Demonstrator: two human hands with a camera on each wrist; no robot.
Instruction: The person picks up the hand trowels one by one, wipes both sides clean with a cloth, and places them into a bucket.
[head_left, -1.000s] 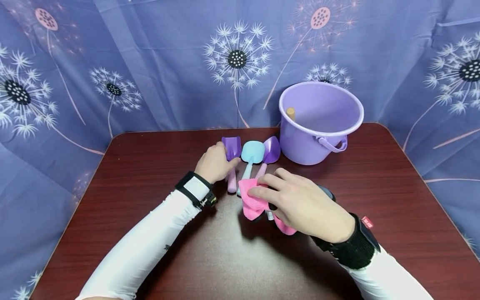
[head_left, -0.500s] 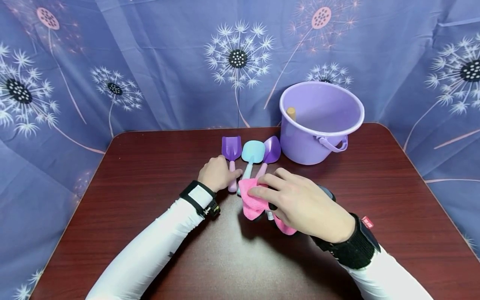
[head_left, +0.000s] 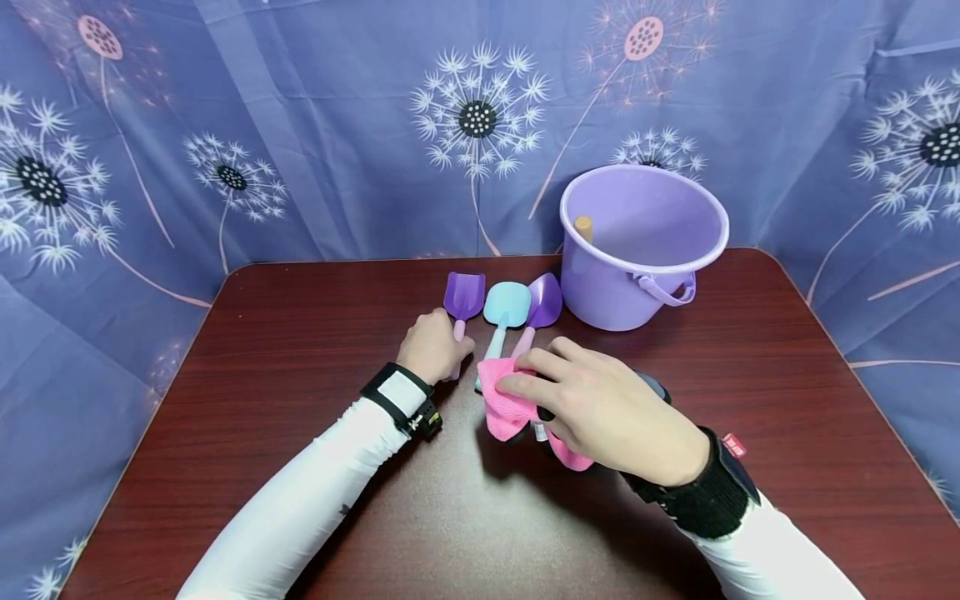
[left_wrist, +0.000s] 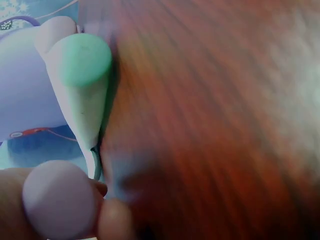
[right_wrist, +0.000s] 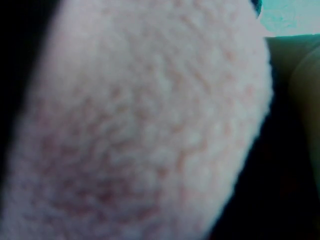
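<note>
Square purple shovel [head_left: 464,296] | your left hand [head_left: 431,346] grips it, right hand [head_left: 600,408] holds pink cloth [head_left: 506,408] | lift clear of blue shovel [head_left: 507,304], three o'clock!

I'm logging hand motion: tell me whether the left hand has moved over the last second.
Yes: in the head view, the left hand has come slightly nearer, away from the table's far edge, and grips the left shovel.

The cloth [head_left: 504,408] in the right hand [head_left: 607,408] is matt, with a rough, fuzzy pile. The shovel [head_left: 465,294] in the left hand [head_left: 431,346] looks like smooth plastic. Beyond the hands, the bucket [head_left: 611,292] seems also smooth plastic, softly shiny. Under them, the table [head_left: 450,517] shows glossy wood grain; farthest from them, the curtain [head_left: 337,125] is creased fabric.
</note>
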